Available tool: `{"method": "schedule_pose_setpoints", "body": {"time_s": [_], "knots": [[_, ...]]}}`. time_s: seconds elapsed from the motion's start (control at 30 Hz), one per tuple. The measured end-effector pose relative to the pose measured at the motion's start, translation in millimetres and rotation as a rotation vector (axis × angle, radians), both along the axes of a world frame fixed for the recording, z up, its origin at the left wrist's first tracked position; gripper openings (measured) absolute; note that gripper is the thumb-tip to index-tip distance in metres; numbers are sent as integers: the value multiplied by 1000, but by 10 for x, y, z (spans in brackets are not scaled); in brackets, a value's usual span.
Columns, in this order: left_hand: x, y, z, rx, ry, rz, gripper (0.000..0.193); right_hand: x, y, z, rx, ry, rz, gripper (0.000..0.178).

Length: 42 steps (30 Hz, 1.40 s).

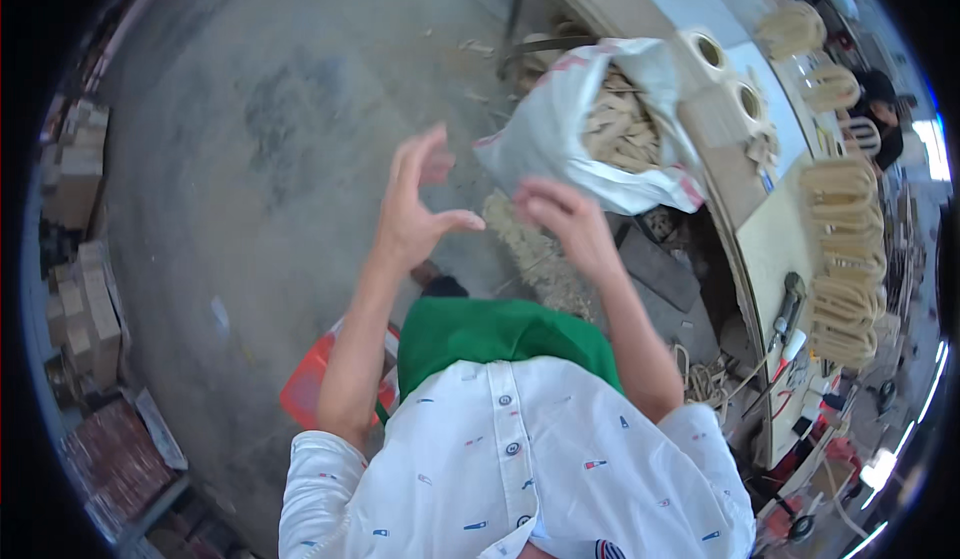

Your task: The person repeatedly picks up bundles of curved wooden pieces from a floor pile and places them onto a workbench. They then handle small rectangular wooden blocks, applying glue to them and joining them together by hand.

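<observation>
My left hand (415,204) is raised over the concrete floor, its fingers curved upward and the thumb held apart, with nothing in it. My right hand (572,224) faces it across a gap, in front of a white woven sack (545,139). Its fingers are bent and loosely apart, somewhat blurred, and I see no object in them. Thin wooden pieces (622,124) fill the sack's open mouth. Neither hand appears to grip the sack.
A long workbench (745,249) runs along the right, bearing clear film rolls (745,101), bent wooden loops (845,259) and a power tool (790,301). A red plastic container (308,384) stands by my left forearm. Cardboard boxes (80,179) line the left; a person (880,114) is far right.
</observation>
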<state>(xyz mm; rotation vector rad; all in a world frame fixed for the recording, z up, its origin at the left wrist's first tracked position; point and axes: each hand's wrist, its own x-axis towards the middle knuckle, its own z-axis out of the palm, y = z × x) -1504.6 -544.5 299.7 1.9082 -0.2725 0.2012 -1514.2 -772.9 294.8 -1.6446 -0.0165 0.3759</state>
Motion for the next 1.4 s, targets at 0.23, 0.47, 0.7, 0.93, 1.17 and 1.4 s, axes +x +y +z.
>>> {"method": "schedule_pose_setpoints", "body": {"time_s": [0.23, 0.47, 0.7, 0.93, 1.17, 1.4], "knots": [[387, 1496, 221, -695, 458, -240, 147, 779, 1961, 906, 156, -63, 545, 26], [1179, 2354, -77, -760, 462, -296, 127, 1751, 2977, 639, 169, -276, 733, 14], [2692, 3064, 80, -114, 786, -377, 101, 3352, 3477, 309, 169, -475, 911, 9], [4286, 3402, 242, -250, 761, -569, 112, 4811, 3813, 640, 119, -398, 925, 4], [5660, 3864, -27, -421, 797, -596, 102, 6090, 4353, 623, 75, -227, 723, 4], [7551, 4382, -245, -765, 722, -655, 143, 7730, 5052, 327, -75, -294, 421, 13]]}}
